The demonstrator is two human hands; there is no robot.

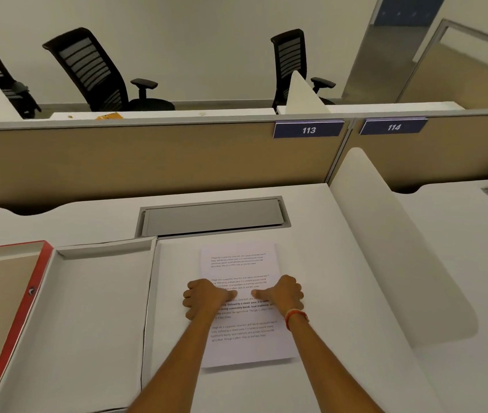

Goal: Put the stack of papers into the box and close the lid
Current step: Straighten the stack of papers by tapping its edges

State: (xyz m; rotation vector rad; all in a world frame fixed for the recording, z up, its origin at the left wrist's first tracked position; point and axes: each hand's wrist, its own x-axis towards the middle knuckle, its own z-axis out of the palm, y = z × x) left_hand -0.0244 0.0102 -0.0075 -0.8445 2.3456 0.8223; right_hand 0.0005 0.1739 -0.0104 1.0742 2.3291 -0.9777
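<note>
Head view: both hands grip the paper stack, which lies outside the open box.

The stack of papers point(244, 305) lies flat on the white counter point(341, 293), just right of the box point(93, 308), whose white tray stands open and looks empty. The lid point(4, 293), red-edged with a tan inside, lies folded out flat to the left. The left hand point(205, 298) holds the stack's left edge and the right hand point(284, 293) its right edge, each closed narrowly on the sheets with the thumb on top and the fingers curled at the side; whether the fingers reach under the paper I cannot tell. By my reading the task is at its start: nothing is in the box. Left to do: lift the stack, carry it left into the tray, then swing the lid over and shut it.
</note>
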